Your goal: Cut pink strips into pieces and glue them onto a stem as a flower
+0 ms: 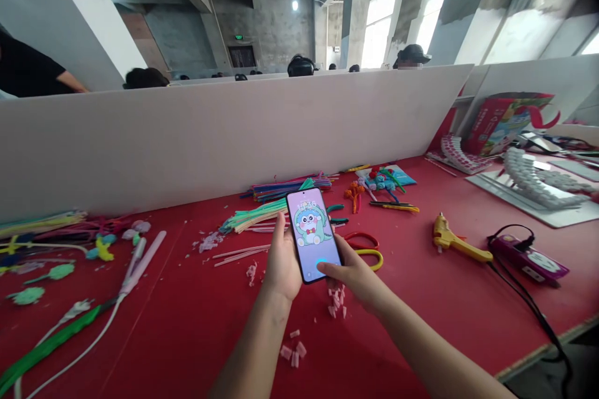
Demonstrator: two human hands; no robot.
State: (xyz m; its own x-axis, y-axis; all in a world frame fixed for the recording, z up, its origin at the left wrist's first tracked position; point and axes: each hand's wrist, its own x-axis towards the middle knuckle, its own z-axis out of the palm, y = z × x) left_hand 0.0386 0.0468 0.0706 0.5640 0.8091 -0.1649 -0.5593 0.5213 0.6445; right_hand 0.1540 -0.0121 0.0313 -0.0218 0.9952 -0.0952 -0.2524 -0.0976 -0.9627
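A smartphone [312, 232] with a lit screen showing a cartoon figure is held upright over the red table [421, 299]. My left hand [281, 262] grips its left edge, fingers wrapped round the back. My right hand [353, 271] holds the lower right corner, its thumb resting on the bottom of the screen. Small pink cut pieces [337, 299] lie on the table right under my hands, and more pink bits [294, 352] lie nearer to me.
Coloured pipe cleaners [262, 212] lie behind the phone. Scissors with red and yellow handles [367, 249], a yellow glue gun [456, 242], a purple power strip [528, 257]. A white divider board [210, 131] stands at the back. White cable [93, 336] at left. Other people sit beyond the divider.
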